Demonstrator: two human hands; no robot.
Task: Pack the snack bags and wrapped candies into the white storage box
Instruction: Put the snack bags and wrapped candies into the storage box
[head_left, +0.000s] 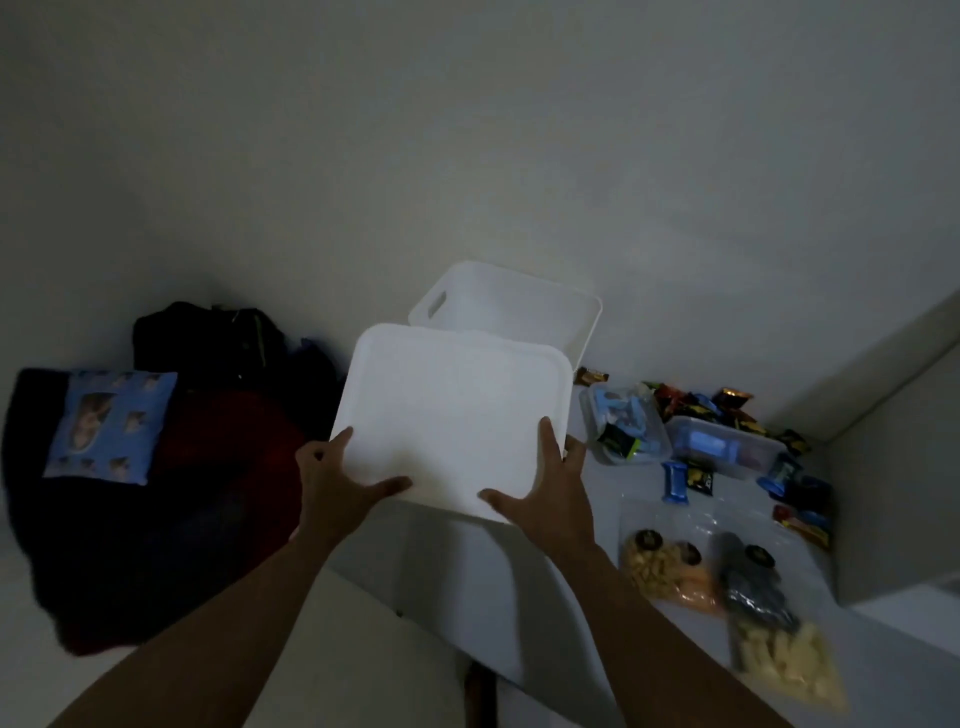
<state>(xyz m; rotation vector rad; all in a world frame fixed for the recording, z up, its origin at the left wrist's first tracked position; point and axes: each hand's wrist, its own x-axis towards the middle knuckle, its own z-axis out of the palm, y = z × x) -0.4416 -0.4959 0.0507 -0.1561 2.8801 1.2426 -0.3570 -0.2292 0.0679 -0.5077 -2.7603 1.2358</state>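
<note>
The white storage box (566, 317) stands open on the table near the wall. In front of it I hold its square white lid (452, 415) in the air, tilted. My left hand (340, 480) grips the lid's near left corner, thumb on top. My right hand (550, 493) grips the near right corner, thumb on top too. To the right lie clear snack bags (670, 569) with yellow and dark contents, and several wrapped candies (691, 402) in dark, orange and blue wrappers.
Two clear plastic tubs (621, 423) (727, 449) holding blue items sit among the candies. A white table (467, 587) carries everything. At the left lie dark clothes, a black bag (208, 332) and a blue printed pillow (111, 426). A wall stands behind.
</note>
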